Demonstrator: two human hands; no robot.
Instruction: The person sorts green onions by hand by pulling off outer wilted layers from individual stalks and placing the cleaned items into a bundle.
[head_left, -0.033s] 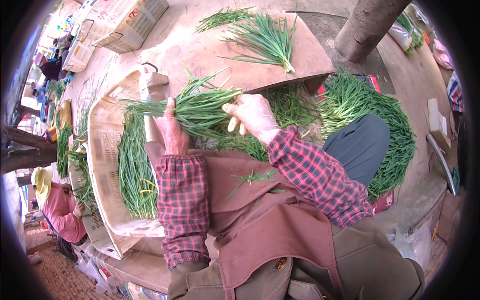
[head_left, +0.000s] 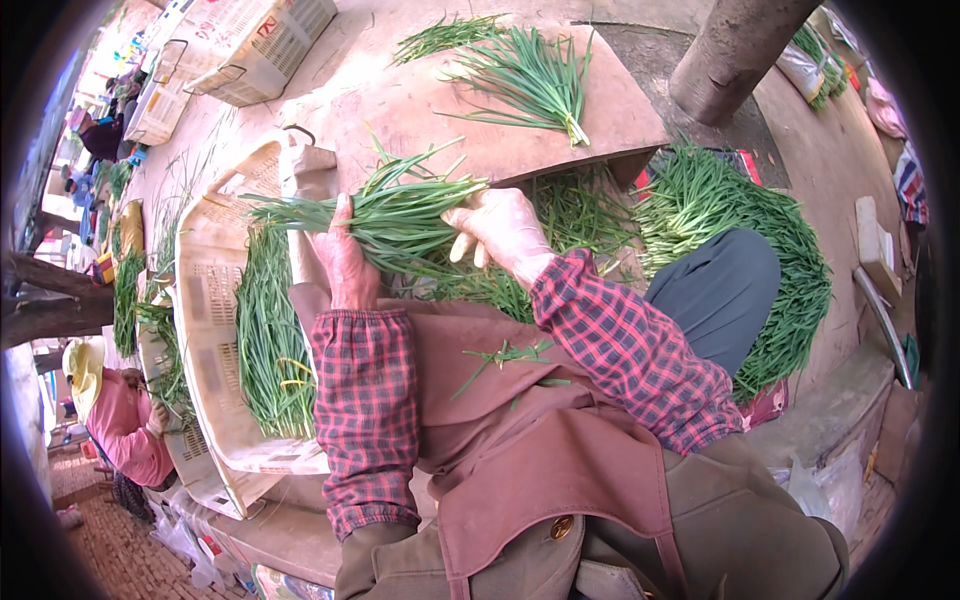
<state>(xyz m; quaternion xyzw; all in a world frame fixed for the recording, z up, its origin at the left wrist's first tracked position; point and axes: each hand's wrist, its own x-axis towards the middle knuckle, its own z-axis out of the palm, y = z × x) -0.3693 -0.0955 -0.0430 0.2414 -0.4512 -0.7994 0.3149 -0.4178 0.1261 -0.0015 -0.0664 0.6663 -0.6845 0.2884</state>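
My left hand (head_left: 345, 265) is closed round a bunch of long green chive-like leaves (head_left: 400, 220), held crosswise above my lap. My right hand (head_left: 505, 225) is at the pale stalk ends, thumb and forefinger pinched on them, the other fingers curled below. Just left of me stands a white plastic basket (head_left: 205, 300) of similar long leaves (head_left: 270, 360). Loose pieces (head_left: 500, 355) lie on my brown apron (head_left: 450, 340). A big pile (head_left: 760, 270) of the greens is by my right leg, and more trimmed leaves (head_left: 580, 215) lie beneath my hands.
A board (head_left: 620, 100) in front bears another bunch (head_left: 530, 85). A tree trunk (head_left: 730, 60) rises at the upper right. White crates (head_left: 250, 50) stand at the upper left. A person in pink (head_left: 135, 440) bends over greens at the far left, near a dark branch (head_left: 60, 300).
My right hand has shifted very slightly toward the left along the stalk ends. The person in pink has tilted their hat a little. Otherwise the scene is the same.
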